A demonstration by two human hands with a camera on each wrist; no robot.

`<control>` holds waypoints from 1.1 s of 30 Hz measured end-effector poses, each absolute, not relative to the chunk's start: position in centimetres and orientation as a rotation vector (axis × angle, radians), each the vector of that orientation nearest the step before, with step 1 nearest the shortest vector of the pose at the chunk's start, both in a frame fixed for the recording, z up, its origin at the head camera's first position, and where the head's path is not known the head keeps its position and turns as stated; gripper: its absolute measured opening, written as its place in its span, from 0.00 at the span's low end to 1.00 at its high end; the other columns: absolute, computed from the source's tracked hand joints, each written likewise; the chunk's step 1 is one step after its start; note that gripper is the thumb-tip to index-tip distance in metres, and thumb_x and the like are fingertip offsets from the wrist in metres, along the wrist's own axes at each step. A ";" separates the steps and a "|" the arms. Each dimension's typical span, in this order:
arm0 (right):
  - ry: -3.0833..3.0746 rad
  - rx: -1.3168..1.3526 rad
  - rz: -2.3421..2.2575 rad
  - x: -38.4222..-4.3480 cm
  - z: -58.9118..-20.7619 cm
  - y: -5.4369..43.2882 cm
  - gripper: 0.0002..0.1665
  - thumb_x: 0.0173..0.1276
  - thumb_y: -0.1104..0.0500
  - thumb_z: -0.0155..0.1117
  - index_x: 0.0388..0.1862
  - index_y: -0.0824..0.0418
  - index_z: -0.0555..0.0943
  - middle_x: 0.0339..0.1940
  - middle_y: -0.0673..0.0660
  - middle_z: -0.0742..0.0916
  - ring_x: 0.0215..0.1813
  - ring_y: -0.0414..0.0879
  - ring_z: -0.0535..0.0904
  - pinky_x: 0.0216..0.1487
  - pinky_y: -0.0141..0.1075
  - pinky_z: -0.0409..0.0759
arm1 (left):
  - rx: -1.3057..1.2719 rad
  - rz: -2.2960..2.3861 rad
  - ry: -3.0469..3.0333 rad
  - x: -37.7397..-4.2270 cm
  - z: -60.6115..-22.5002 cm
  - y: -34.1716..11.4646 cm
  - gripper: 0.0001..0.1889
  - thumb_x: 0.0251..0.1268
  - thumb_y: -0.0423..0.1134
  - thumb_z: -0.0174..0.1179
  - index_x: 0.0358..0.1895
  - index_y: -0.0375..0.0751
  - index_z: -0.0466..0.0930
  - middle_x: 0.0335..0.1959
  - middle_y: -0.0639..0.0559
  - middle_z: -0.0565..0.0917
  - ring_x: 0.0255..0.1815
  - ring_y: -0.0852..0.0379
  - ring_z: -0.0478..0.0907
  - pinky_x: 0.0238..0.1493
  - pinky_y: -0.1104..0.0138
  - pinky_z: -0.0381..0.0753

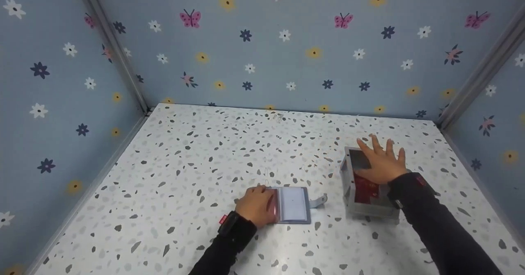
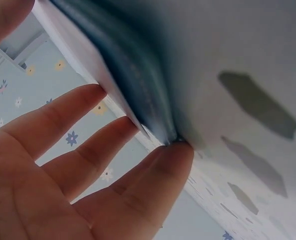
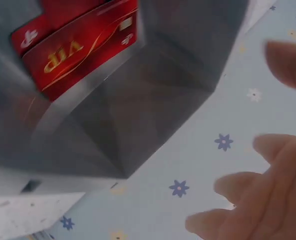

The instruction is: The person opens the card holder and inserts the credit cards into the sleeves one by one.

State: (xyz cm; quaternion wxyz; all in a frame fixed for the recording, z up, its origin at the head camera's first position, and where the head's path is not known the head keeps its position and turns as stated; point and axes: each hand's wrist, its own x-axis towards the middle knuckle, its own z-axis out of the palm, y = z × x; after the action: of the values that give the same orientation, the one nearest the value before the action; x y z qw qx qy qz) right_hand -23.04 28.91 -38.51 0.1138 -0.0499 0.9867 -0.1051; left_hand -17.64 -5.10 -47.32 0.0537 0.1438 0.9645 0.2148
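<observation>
In the head view, my left hand (image 1: pixel 255 205) holds the left part of a small opened card holder (image 1: pixel 294 203) with clear sleeves, which lies on the table. The left wrist view has fingertips (image 2: pixel 180 150) right at the edge of its blue-grey cover (image 2: pixel 148 95) and its pale pages. My right hand (image 1: pixel 381 165), fingers spread and holding nothing, is over a grey open-topped box (image 1: pixel 371 209). Red cards (image 1: pixel 365 188) lie inside the box; one card (image 3: pixel 83 50) reads "VIP" in gold in the right wrist view.
The card holder's grey clasp strap (image 1: pixel 318 201) sticks out to its right, toward the box. Under everything is a white speckled table (image 1: pixel 229 144). Flower-patterned wall panels (image 1: pixel 266 53) rise behind it and at both sides.
</observation>
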 end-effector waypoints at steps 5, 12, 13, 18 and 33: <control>2.866 -0.152 -0.193 -23.3 -38.6 28.8 0.52 0.60 0.46 0.67 0.78 0.58 0.55 0.77 0.73 0.57 0.75 0.79 0.41 0.69 0.75 0.29 | 0.445 0.645 2.946 -17.7 -47.3 -5.2 0.37 0.42 0.46 0.75 0.62 0.42 0.77 0.62 0.38 0.76 0.65 0.36 0.71 0.56 0.41 0.78; 2.795 -0.153 -0.152 -24.1 -39.2 27.0 0.45 0.56 0.51 0.69 0.71 0.67 0.67 0.70 0.71 0.73 0.73 0.76 0.56 0.74 0.69 0.47 | 0.439 0.652 2.943 -17.7 -47.3 -5.3 0.36 0.43 0.45 0.74 0.61 0.41 0.77 0.62 0.38 0.77 0.65 0.37 0.71 0.58 0.42 0.77; 2.778 -0.146 -0.140 -24.3 -39.4 26.8 0.43 0.56 0.53 0.68 0.70 0.68 0.68 0.68 0.71 0.75 0.72 0.75 0.61 0.73 0.67 0.53 | 0.436 0.654 2.941 -17.7 -47.3 -5.3 0.36 0.43 0.45 0.74 0.61 0.41 0.77 0.62 0.38 0.77 0.65 0.37 0.71 0.58 0.42 0.77; 2.727 -0.126 -0.059 -25.6 -41.2 26.4 0.27 0.60 0.61 0.61 0.59 0.70 0.77 0.55 0.70 0.84 0.45 0.58 0.80 0.60 0.58 0.76 | 0.424 0.659 2.943 -17.5 -47.3 -5.3 0.36 0.42 0.45 0.74 0.62 0.42 0.77 0.62 0.38 0.77 0.64 0.37 0.71 0.57 0.39 0.76; 2.854 -0.147 -0.077 -24.9 -42.1 27.5 0.06 0.59 0.65 0.59 0.27 0.66 0.82 0.27 0.61 0.85 0.28 0.52 0.72 0.44 0.52 0.81 | 0.424 0.652 2.941 -17.6 -47.4 -5.1 0.37 0.42 0.46 0.75 0.62 0.43 0.77 0.64 0.39 0.76 0.65 0.38 0.71 0.57 0.38 0.76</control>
State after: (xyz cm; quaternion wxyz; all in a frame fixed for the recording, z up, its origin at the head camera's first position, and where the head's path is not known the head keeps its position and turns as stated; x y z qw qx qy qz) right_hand -24.92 27.53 -42.13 0.1411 -0.0510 0.9883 -0.0265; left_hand -17.62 -5.10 -47.42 0.0499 0.1392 0.9655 0.2141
